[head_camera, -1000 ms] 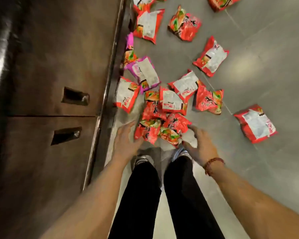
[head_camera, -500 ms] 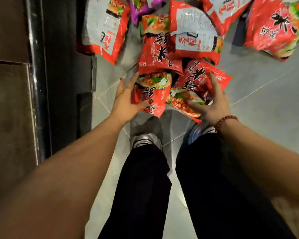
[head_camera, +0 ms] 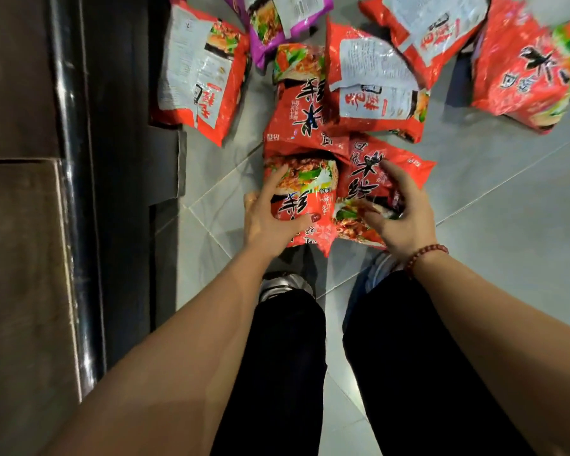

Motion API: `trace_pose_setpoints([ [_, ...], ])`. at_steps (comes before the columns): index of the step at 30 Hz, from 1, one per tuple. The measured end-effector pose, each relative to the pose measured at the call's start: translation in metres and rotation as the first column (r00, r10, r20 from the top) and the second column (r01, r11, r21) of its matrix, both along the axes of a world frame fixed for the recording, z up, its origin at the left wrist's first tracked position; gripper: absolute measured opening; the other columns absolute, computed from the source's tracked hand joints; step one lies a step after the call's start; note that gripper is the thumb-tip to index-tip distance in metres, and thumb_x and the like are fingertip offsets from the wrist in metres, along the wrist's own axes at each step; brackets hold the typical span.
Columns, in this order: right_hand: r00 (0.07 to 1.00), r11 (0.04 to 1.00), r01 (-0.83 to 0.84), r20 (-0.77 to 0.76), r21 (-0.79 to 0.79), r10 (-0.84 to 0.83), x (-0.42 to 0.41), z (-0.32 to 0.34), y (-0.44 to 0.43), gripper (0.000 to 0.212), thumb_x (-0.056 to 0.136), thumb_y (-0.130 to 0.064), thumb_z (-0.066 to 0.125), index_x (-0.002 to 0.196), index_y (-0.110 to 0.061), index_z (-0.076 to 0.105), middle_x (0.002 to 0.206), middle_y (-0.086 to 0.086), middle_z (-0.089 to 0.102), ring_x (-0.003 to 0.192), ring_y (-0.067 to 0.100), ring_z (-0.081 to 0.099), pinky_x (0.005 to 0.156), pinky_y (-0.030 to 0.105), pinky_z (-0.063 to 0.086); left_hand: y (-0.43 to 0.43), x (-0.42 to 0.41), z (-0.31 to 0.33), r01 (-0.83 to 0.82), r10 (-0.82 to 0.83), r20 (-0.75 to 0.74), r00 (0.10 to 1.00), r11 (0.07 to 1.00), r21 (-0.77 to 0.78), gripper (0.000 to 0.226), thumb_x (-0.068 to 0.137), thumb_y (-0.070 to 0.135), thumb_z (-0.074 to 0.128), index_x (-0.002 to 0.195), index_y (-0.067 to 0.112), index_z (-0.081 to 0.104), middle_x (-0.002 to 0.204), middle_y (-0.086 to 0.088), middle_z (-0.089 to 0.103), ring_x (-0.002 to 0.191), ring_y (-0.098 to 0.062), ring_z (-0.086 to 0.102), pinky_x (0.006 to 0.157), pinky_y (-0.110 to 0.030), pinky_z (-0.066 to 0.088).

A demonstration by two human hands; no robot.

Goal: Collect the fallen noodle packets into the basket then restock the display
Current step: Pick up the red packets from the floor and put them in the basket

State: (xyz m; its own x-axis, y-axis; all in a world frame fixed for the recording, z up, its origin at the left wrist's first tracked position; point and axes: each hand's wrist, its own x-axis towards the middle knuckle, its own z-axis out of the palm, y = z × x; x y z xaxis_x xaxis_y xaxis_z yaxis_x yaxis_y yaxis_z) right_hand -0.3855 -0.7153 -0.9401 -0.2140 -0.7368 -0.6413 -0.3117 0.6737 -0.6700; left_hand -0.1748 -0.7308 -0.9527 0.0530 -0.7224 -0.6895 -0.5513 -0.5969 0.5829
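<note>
Several red noodle packets lie heaped on the grey tiled floor just ahead of my feet. My left hand (head_camera: 270,212) grips the nearest left packet (head_camera: 306,199), thumb across its front and fingers round its left edge. My right hand (head_camera: 399,209) curls over the packet beside it (head_camera: 375,179), fingers and thumb closing on its lower part. Further out lie a red packet face up (head_camera: 301,106), two red packets back side up (head_camera: 375,83) (head_camera: 199,70), and a purple packet (head_camera: 277,21) at the top. No basket is in view.
A dark cabinet base with a shiny metal rail (head_camera: 69,159) runs along the left. My shoes (head_camera: 285,284) and dark trousers fill the bottom centre. Another red packet (head_camera: 527,70) lies at the upper right, with bare tiles (head_camera: 507,209) to the right.
I have bent down much closer to the heap. Both hands went from hovering near the front packets to closing on them, left on the left one, right on the right one.
</note>
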Motion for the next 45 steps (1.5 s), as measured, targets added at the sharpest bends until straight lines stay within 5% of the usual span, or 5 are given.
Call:
trace_pose_setpoints([
  [9,0.995,0.997,0.011,0.1,-0.074,-0.004,-0.023,0.156,-0.001,0.08,0.075,-0.002,0.076,0.132,-0.049,0.044,0.14,0.0,0.046,0.127,0.021,0.048,0.104,0.048,0.045,-0.017,0.001,0.168,-0.154,0.176,-0.356,0.918,0.984,0.087,0.075,0.075,-0.004,0.077,0.129,0.039,0.049,0.116,0.023,0.055,0.095,0.013,0.061,0.083,-0.018,0.054],
  [15,0.989,0.986,-0.019,0.144,-0.167,0.043,-0.026,0.304,-0.017,0.087,0.075,0.003,0.077,0.137,-0.047,0.042,0.143,-0.005,0.045,0.129,0.014,0.047,0.104,0.042,0.045,-0.04,0.024,0.319,-0.083,0.106,-0.47,0.876,0.994,0.07,0.079,0.06,0.029,0.086,0.131,0.044,0.054,0.13,0.009,0.063,0.117,-0.016,0.061,0.097,-0.036,0.052],
  [20,0.989,0.955,-0.047,0.124,-0.292,0.086,-0.014,0.464,-0.028,0.081,0.073,0.014,0.073,0.133,-0.029,0.041,0.131,-0.015,0.044,0.11,-0.027,0.042,0.086,-0.004,0.035,-0.041,0.035,0.475,-0.122,0.111,-0.508,0.854,0.992,0.013,0.077,0.066,0.018,0.087,0.13,0.044,0.054,0.117,0.02,0.065,0.104,-0.012,0.067,0.078,-0.03,0.057],
  [39,0.885,0.736,-0.408,-0.037,-0.54,0.464,0.018,0.713,-0.049,0.078,0.068,-0.048,0.073,0.137,-0.052,0.038,0.143,-0.013,0.045,0.13,0.012,0.047,0.106,0.047,0.042,-0.003,0.084,0.727,-0.496,0.227,-0.529,0.818,0.745,-0.446,0.077,0.054,0.026,0.087,0.127,0.034,0.063,0.129,-0.007,0.063,0.114,-0.029,0.063,0.099,-0.054,0.049],
  [45,0.742,0.615,-0.581,-0.036,-0.533,0.669,0.011,0.734,-0.081,0.079,0.069,-0.038,0.077,0.137,-0.053,0.038,0.141,-0.013,0.045,0.123,-0.003,0.048,0.099,0.021,0.046,0.022,0.069,0.746,-0.594,0.406,-0.437,0.803,0.616,-0.518,0.078,0.054,0.041,0.086,0.127,0.048,0.058,0.131,0.0,0.06,0.119,-0.025,0.059,0.103,-0.053,0.044],
])
